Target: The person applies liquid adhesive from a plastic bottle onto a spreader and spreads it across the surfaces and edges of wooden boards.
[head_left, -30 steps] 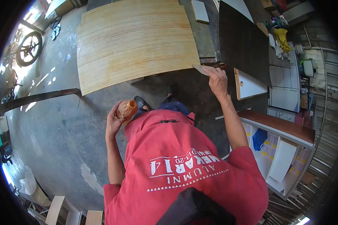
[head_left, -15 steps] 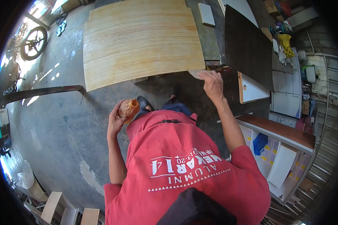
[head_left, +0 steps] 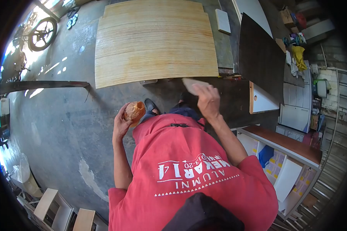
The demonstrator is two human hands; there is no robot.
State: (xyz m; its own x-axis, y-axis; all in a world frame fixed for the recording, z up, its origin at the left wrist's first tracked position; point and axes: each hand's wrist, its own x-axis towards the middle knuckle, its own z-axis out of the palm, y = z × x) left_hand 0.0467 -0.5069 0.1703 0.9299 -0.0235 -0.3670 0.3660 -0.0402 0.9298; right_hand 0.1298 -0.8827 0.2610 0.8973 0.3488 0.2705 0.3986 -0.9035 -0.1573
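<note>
My left hand [head_left: 121,120] is wrapped round an orange-brown container [head_left: 135,111] with an open, crusted top, held left of my waist. Pinched in the fingers of my right hand [head_left: 208,100] is a thin, pale flat scraper [head_left: 192,85], slightly blurred. It is just below the near edge of a large wood-grain panel [head_left: 156,42], apart from the panel's surface. The panel lies in front of me with pale yellow, streaked grain. What the container holds cannot be made out.
A dark panel [head_left: 261,57] and a small white board [head_left: 222,21] are at the right. Nearer stands a cabinet with a brown top [head_left: 283,142]. A dark beam [head_left: 46,87] reaches in from the left, below a wheel [head_left: 42,34]. Slippers [head_left: 72,21] lie on the floor.
My right hand has moved left and toward my body with the scraper, away from the panel's right corner. My left hand still holds the container. The view has shifted slightly.
</note>
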